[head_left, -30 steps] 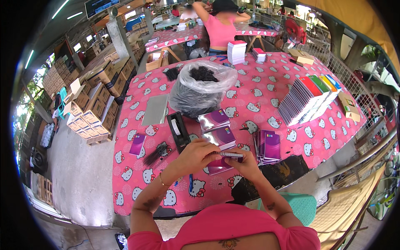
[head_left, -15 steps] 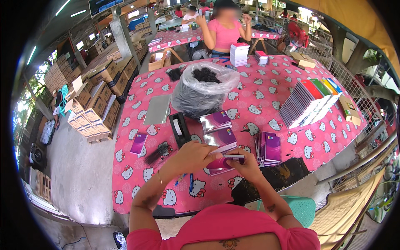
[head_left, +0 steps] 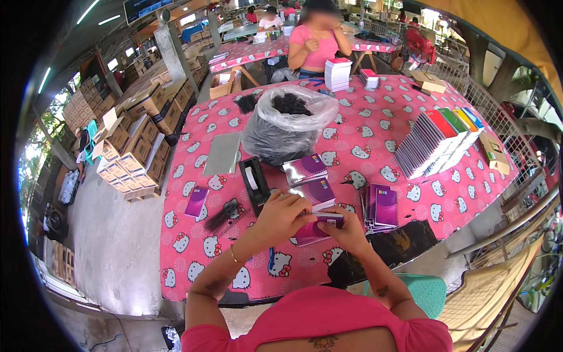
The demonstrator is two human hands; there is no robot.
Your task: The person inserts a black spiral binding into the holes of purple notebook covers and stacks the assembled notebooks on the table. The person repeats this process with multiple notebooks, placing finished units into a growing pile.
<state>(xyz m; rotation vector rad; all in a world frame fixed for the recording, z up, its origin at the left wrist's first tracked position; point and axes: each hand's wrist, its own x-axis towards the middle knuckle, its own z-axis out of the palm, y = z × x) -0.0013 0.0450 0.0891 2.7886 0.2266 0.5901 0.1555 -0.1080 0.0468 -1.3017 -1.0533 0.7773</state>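
Observation:
A small purple notebook [head_left: 314, 233] is between my hands, just above the near middle of the table. My right hand [head_left: 346, 230] grips its right end, with the thumb across the cover. At the left end and upper edge, the bent fingers of my left hand [head_left: 286, 216] close on the same notebook. Right beyond my hands lies a stack of purple notebooks [head_left: 312, 192]. More purple spiral notebooks [head_left: 380, 206] are piled to the right. A black tape dispenser [head_left: 254, 182] stands beyond my left hand, and loose black spiral wires [head_left: 224, 217] lie left of it.
A clear plastic bag [head_left: 281, 132] full of black wires stands mid-table. Clear sheets [head_left: 223, 154] and a single purple notebook [head_left: 197, 201] lie left. Tall notebook stacks [head_left: 431, 145] rise at right. A blue pen [head_left: 271, 258] lies near me. A person [head_left: 319, 44] is across the table.
My left hand has shifted slightly, its fingers now more bent over the notebook's upper edge. My right hand keeps its hold. The person opposite has lowered one arm.

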